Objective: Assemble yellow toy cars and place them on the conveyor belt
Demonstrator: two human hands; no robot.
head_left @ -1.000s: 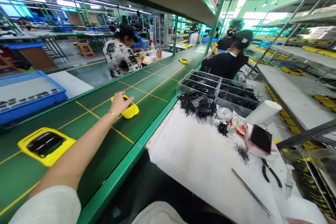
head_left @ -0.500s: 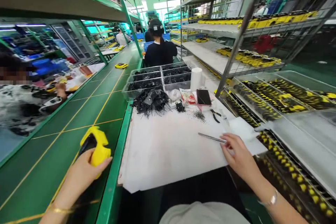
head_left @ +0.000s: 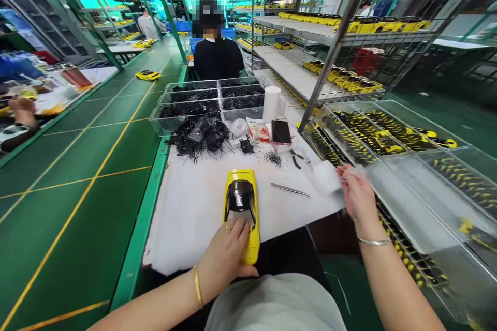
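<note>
A yellow toy car body (head_left: 253,238) with a dark cabin lies on the white work surface (head_left: 186,217) near its front edge. Round its near end is my left hand (head_left: 229,248), fingers on the car and thumb at its side. My right hand (head_left: 356,191) is at the right edge of the surface, its fingertips pinched beside crumpled clear-white plastic film (head_left: 326,175); what they grip is hard to make out. Metal tweezers (head_left: 290,189) lie between the car and that film. Behind them are small black screws (head_left: 274,158) and black-handled pliers (head_left: 296,159).
Black wired parts (head_left: 202,137) are heaped before a divided clear bin (head_left: 155,120). A phone (head_left: 280,132) and white roll (head_left: 272,103) stand behind. Left runs a green conveyor (head_left: 77,165) with another car (head_left: 147,75). Right are trays (head_left: 388,155) of yellow-black parts. A person (head_left: 217,59) sits ahead.
My left hand has brought the yellow car from over the conveyor onto the work surface. The tweezers have left my right hand, which moved to the film. The view has turned right.
</note>
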